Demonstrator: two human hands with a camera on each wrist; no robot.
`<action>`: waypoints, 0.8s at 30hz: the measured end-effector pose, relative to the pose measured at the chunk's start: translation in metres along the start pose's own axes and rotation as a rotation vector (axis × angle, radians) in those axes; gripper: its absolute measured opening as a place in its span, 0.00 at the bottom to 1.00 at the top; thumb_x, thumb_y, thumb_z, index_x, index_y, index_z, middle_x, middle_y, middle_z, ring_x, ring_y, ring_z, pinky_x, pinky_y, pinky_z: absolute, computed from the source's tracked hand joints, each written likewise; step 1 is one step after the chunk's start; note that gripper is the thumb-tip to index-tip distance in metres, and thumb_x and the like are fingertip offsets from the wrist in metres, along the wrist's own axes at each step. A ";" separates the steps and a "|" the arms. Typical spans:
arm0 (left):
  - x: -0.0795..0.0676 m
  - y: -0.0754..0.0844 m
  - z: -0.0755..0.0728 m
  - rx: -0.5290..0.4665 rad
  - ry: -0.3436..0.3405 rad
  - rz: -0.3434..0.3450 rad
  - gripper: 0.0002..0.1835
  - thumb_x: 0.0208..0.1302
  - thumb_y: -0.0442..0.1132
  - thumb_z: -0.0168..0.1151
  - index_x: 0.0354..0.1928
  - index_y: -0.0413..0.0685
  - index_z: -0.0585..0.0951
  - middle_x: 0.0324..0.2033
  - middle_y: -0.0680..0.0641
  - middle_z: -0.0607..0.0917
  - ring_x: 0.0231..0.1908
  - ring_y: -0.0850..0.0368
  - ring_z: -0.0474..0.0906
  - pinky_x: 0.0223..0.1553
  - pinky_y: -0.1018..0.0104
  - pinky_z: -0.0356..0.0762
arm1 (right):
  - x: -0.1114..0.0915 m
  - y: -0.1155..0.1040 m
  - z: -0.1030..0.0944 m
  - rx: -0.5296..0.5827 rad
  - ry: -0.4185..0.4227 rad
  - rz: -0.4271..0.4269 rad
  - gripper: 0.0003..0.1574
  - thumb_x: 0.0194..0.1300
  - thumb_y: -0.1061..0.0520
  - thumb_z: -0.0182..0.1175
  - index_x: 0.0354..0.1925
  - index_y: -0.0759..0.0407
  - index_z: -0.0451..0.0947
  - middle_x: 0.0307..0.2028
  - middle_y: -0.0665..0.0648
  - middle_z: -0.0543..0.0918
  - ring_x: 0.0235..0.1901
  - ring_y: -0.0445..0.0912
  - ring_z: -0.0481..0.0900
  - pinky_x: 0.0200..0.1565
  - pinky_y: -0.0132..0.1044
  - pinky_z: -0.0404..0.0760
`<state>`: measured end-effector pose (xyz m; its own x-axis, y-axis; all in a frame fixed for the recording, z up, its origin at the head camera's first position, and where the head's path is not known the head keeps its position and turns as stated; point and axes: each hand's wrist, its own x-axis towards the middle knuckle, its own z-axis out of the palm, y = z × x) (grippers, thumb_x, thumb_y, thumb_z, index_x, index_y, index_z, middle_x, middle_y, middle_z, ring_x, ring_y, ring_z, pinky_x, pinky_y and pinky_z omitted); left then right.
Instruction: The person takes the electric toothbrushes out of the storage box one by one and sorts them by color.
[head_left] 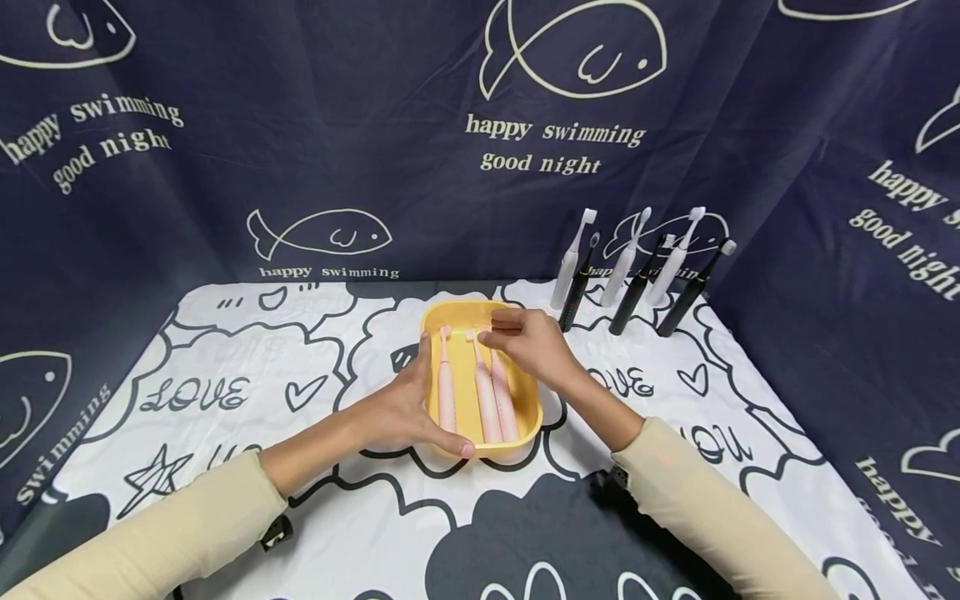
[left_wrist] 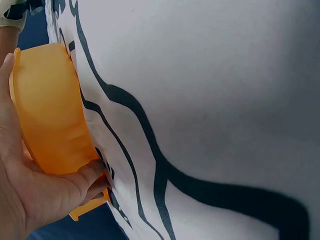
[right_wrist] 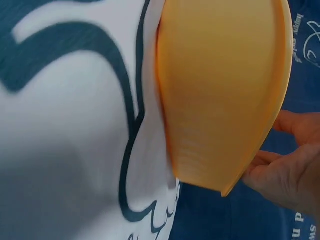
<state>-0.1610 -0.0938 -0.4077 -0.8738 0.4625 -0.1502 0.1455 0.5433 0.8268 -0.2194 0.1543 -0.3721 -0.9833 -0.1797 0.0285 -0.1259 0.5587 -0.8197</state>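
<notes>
A yellow plastic tray (head_left: 465, 312) sits on the patterned tablecloth in the head view, with three pink electric toothbrushes inside. Its left side is gripped by my left hand (head_left: 408, 408), thumb along the near rim. In the left wrist view the fingers curl against the tray wall (left_wrist: 55, 110). My right hand (head_left: 532, 342) reaches over the right rim and pinches the head end of the rightmost pink toothbrush (head_left: 504, 404), whose head the fingers mostly hide. The middle toothbrush (head_left: 487, 400) leans close beside it; the left toothbrush (head_left: 446, 392) lies apart.
Several electric toothbrushes stand upright at the back right: a row of white ones, such as the leftmost white toothbrush (head_left: 567, 271), behind black ones, such as the rightmost black toothbrush (head_left: 686, 300). A dark blue fish-print curtain (head_left: 337, 125) encloses the table's back and sides.
</notes>
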 end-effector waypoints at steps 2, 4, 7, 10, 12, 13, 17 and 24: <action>0.000 -0.001 0.000 0.002 0.000 0.002 1.01 0.37 0.64 0.97 0.90 0.56 0.20 0.93 0.42 0.34 0.91 0.45 0.44 0.90 0.38 0.51 | 0.001 -0.002 0.004 -0.033 -0.036 0.027 0.41 0.72 0.48 0.77 0.73 0.70 0.81 0.68 0.67 0.88 0.68 0.60 0.88 0.69 0.55 0.87; -0.001 -0.001 0.000 0.002 -0.004 0.002 1.01 0.37 0.64 0.97 0.90 0.56 0.19 0.93 0.42 0.33 0.91 0.45 0.44 0.90 0.38 0.51 | 0.001 -0.004 0.007 -0.064 -0.057 0.047 0.43 0.72 0.47 0.77 0.73 0.71 0.80 0.69 0.68 0.88 0.70 0.60 0.87 0.71 0.55 0.86; -0.001 -0.001 -0.001 0.008 -0.005 -0.005 1.01 0.38 0.65 0.97 0.90 0.57 0.19 0.93 0.43 0.33 0.91 0.46 0.43 0.90 0.38 0.51 | 0.001 -0.006 0.011 -0.109 -0.083 0.057 0.38 0.72 0.48 0.76 0.70 0.69 0.84 0.62 0.66 0.92 0.62 0.57 0.90 0.67 0.50 0.88; -0.001 -0.001 -0.001 0.014 -0.001 -0.006 1.00 0.38 0.66 0.97 0.90 0.58 0.20 0.93 0.43 0.34 0.92 0.46 0.43 0.90 0.38 0.50 | 0.001 -0.008 0.013 -0.152 -0.108 0.061 0.30 0.70 0.47 0.78 0.61 0.66 0.89 0.45 0.59 0.93 0.46 0.52 0.87 0.51 0.42 0.87; -0.001 -0.002 -0.001 0.013 0.002 -0.001 1.00 0.38 0.65 0.97 0.90 0.58 0.20 0.93 0.42 0.34 0.92 0.45 0.43 0.90 0.37 0.50 | 0.002 -0.010 0.014 -0.184 -0.136 0.078 0.26 0.68 0.46 0.79 0.53 0.65 0.91 0.33 0.53 0.86 0.36 0.49 0.81 0.40 0.38 0.81; -0.001 -0.002 0.000 0.013 0.003 0.001 1.00 0.38 0.65 0.97 0.90 0.58 0.20 0.93 0.42 0.34 0.92 0.44 0.44 0.90 0.37 0.50 | 0.003 -0.011 0.015 -0.200 -0.149 0.091 0.25 0.67 0.46 0.80 0.49 0.65 0.90 0.29 0.51 0.82 0.32 0.47 0.78 0.36 0.37 0.77; -0.001 -0.003 0.001 0.012 -0.001 0.010 1.00 0.38 0.64 0.97 0.91 0.59 0.20 0.93 0.41 0.35 0.91 0.43 0.45 0.90 0.37 0.51 | 0.004 -0.015 0.016 -0.244 -0.194 0.151 0.27 0.64 0.44 0.82 0.45 0.66 0.90 0.28 0.50 0.75 0.29 0.46 0.71 0.32 0.36 0.70; -0.001 -0.001 0.000 0.013 -0.004 -0.014 1.01 0.38 0.66 0.97 0.90 0.57 0.19 0.93 0.43 0.34 0.92 0.45 0.44 0.90 0.38 0.51 | 0.004 -0.015 0.017 -0.195 -0.214 0.176 0.22 0.64 0.47 0.82 0.40 0.64 0.88 0.30 0.51 0.79 0.32 0.46 0.74 0.33 0.35 0.70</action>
<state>-0.1605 -0.0950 -0.4086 -0.8739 0.4575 -0.1643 0.1390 0.5590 0.8175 -0.2192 0.1309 -0.3695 -0.9449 -0.2211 -0.2414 0.0002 0.7371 -0.6758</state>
